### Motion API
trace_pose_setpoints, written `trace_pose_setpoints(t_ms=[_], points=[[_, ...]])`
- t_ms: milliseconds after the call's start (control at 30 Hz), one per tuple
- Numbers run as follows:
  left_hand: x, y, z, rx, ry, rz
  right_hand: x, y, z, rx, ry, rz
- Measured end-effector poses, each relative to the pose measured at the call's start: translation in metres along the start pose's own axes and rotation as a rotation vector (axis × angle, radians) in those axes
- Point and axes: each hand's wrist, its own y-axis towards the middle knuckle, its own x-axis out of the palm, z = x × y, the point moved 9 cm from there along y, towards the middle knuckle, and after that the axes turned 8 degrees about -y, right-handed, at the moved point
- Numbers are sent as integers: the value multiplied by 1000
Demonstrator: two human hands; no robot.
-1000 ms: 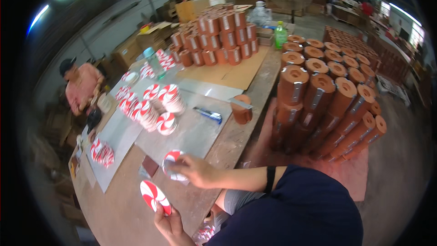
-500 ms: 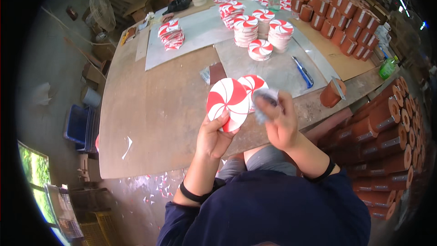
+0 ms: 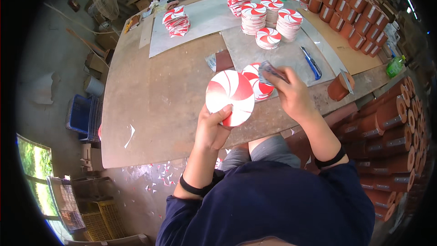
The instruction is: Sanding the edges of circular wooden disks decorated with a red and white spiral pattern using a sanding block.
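Note:
My left hand [image 3: 214,127] holds a round red-and-white swirl disc [image 3: 230,95] upright by its lower edge, above the near edge of the wooden table [image 3: 154,109]. My right hand [image 3: 291,93] pinches a small grey piece [image 3: 268,70] over a second swirl disc [image 3: 258,84] that lies on the table just behind the first. Several stacks of the same discs [image 3: 268,16] stand further back on a grey sheet [image 3: 291,54].
A blue utility knife [image 3: 312,63] and a brown cylinder [image 3: 339,86] lie to the right. Rows of brown tubes [image 3: 391,123] fill the right side. Another disc stack [image 3: 175,20] sits at the back left. A blue crate [image 3: 82,116] and a fan [image 3: 104,0] stand on the floor to the left.
The head view swung down onto the table. My hands have drawn slightly apart: the left lifts one disc toward me while the right stays over the second disc.

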Motion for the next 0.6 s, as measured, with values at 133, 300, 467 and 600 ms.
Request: trace_pose_setpoints(t_ms=[133, 300, 467, 600], points=[[-1, -1, 13, 146, 148, 35, -14, 6, -31, -113, -13, 21], [7, -4, 20, 190, 229, 34, -3, 0, 10, 6, -64, 47], [0, -1, 17, 151, 144, 39, -4, 2, -41, -208, -31, 19], [-1, -3, 22, 194, 205, 102, -1, -7, 7, 10, -128, 122]])
